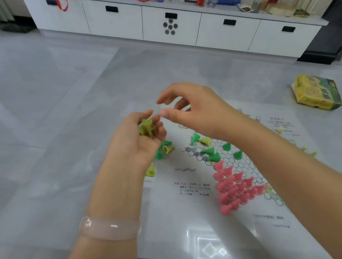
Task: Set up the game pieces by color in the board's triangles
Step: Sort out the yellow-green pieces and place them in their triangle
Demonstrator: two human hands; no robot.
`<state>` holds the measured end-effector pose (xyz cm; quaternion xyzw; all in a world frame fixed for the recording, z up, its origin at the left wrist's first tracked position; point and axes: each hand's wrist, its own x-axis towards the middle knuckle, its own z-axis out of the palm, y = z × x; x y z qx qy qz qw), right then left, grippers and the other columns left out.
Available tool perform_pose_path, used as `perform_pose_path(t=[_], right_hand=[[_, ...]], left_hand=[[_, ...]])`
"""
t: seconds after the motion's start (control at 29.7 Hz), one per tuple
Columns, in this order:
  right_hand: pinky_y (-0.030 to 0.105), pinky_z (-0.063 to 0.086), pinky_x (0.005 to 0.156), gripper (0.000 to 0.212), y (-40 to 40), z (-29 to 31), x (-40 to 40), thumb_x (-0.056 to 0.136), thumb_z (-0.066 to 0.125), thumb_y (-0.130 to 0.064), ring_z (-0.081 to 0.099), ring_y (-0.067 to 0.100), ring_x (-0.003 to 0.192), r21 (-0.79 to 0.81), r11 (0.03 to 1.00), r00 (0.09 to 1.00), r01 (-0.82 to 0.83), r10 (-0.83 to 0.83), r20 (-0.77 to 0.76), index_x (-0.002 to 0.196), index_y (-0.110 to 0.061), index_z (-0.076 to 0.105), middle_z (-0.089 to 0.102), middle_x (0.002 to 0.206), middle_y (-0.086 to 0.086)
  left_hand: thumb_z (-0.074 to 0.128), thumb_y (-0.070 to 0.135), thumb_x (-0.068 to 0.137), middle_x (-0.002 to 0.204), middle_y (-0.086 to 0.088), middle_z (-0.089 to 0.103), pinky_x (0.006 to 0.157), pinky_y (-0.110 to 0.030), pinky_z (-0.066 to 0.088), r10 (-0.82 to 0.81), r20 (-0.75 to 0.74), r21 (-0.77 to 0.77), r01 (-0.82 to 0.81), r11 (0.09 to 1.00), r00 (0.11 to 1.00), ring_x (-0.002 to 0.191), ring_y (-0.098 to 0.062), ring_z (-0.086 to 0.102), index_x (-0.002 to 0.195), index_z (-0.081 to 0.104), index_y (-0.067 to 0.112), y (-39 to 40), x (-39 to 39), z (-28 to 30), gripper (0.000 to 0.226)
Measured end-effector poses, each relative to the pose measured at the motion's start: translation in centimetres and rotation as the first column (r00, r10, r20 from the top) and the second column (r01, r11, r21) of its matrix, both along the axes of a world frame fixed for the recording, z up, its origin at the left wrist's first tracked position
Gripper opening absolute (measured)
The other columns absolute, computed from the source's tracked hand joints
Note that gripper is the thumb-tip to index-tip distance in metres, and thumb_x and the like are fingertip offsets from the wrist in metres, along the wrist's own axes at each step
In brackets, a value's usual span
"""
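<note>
A paper game board [194, 205] with a hexagon grid lies on the floor. Several pink pieces [232, 188] stand packed together in one triangle. Green pieces [211, 153] and yellow pieces [206, 141] lie scattered over the board's far part, some tipped over. My left hand [140, 140] is palm up and cups a bunch of yellow pieces [146, 127] with curled fingers. My right hand [193, 109] hovers just above it, thumb and forefinger apart, nothing visibly between them.
A yellow-green game box [316, 92] sits on the floor at the far right. A white cabinet [170, 25] with drawers runs along the back. More yellow pieces [311, 154] lie past my right forearm. Grey tiles surround the board.
</note>
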<state>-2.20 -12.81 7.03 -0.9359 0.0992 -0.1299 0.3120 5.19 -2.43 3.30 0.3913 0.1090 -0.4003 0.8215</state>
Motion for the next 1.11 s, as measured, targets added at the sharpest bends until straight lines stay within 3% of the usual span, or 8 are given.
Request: perform_pose_path(t=[0.07,0.17,0.3,0.47,0.61,0.71,0.84,1.11], right_hand=[[0.025,0.047,0.074,0.009,0.1,-1.1,-0.4,0.086,0.059,-0.021,0.057,0.012,0.079,-0.102,0.994,0.999,0.026,-0.028,-0.021,0.092,-0.017,0.064,0.062,0.088,-0.004],[0.030,0.045,0.080,0.015,0.7,-3.5,-0.6,0.087,0.055,-0.019,0.051,0.013,0.086,-0.322,0.938,0.960,-0.130,0.037,-0.279,0.101,-0.018,0.062,0.059,0.097,-0.001],[0.035,0.045,0.077,0.020,1.6,-5.5,-0.5,0.087,0.052,-0.015,0.051,0.022,0.094,-0.392,0.898,0.932,-0.202,0.053,-0.358,0.107,-0.017,0.057,0.053,0.101,0.003],[0.029,0.042,0.073,0.020,1.5,-5.3,-0.9,0.090,0.049,-0.018,0.047,0.014,0.086,-0.387,0.911,0.950,-0.145,0.019,-0.312,0.107,-0.015,0.059,0.049,0.090,-0.004],[0.021,0.039,0.079,0.025,0.5,-3.3,-3.2,0.092,0.048,-0.020,0.047,0.008,0.084,-0.287,0.958,0.969,0.014,-0.084,-0.232,0.112,-0.018,0.063,0.054,0.095,-0.005],[0.012,0.042,0.069,0.024,-0.5,-1.4,-6.0,0.091,0.053,-0.020,0.057,0.005,0.079,-0.130,0.979,0.970,0.156,-0.176,-0.165,0.113,-0.025,0.061,0.058,0.093,-0.009],[0.018,0.049,0.064,0.019,-2.6,-0.1,-10.4,0.085,0.061,-0.015,0.064,0.010,0.078,0.178,0.920,0.937,0.350,-0.348,-0.041,0.093,-0.031,0.057,0.061,0.088,-0.006],[0.020,0.040,0.061,0.027,-7.6,-1.4,-17.8,0.089,0.055,-0.009,0.057,0.010,0.069,0.233,0.693,0.700,0.683,-0.711,0.061,0.079,-0.033,0.061,0.062,0.080,-0.004]], left_hand=[[0.042,0.005,0.089,0.068,-0.007,0.050,0.037,-0.012,0.036,0.036,0.130,0.141,-0.054,0.989,0.991,0.041,-0.011,0.043,0.076,0.051,0.006,0.7,0.9,-0.4,0.016],[0.039,0.003,0.088,0.069,-0.005,0.049,0.035,-0.011,0.031,0.008,0.312,0.308,-0.109,0.945,0.950,0.040,-0.008,0.040,0.078,0.053,0.011,1.8,1.8,-0.9,0.019],[0.039,-0.002,0.086,0.068,-0.003,0.049,0.035,-0.013,0.026,-0.196,0.513,0.516,-0.118,0.848,0.836,0.047,-0.013,0.034,0.076,0.055,0.015,3.4,2.3,-1.7,0.025],[0.052,0.012,0.087,0.078,-0.003,0.054,0.061,-0.024,0.029,-0.653,0.692,0.716,-0.401,0.571,0.307,0.074,-0.021,0.047,0.089,0.062,0.017,4.0,2.0,-3.1,0.012],[0.056,0.023,0.088,0.081,0.002,0.054,0.072,-0.027,0.035,-0.835,0.543,0.790,-0.389,0.474,0.088,0.091,-0.024,0.051,0.121,0.056,0.028,3.3,1.7,-4.0,0.034],[0.056,0.023,0.087,0.067,0.009,0.040,0.071,-0.028,0.036,-0.851,0.524,0.801,-0.362,0.477,0.041,0.083,-0.018,0.044,0.119,0.058,0.030,2.9,1.9,-4.4,0.033],[0.055,0.024,0.088,0.070,0.005,0.044,0.069,-0.029,0.039,-0.850,0.525,0.801,-0.366,0.474,0.048,0.082,-0.020,0.047,0.107,0.064,0.027,2.7,1.5,-4.2,0.021],[0.057,0.022,0.087,0.075,-0.005,0.057,0.068,-0.035,0.042,-0.775,0.615,0.760,-0.371,0.534,0.145,0.078,-0.029,0.054,0.074,0.057,0.028,2.5,0.8,-3.5,0.014]])
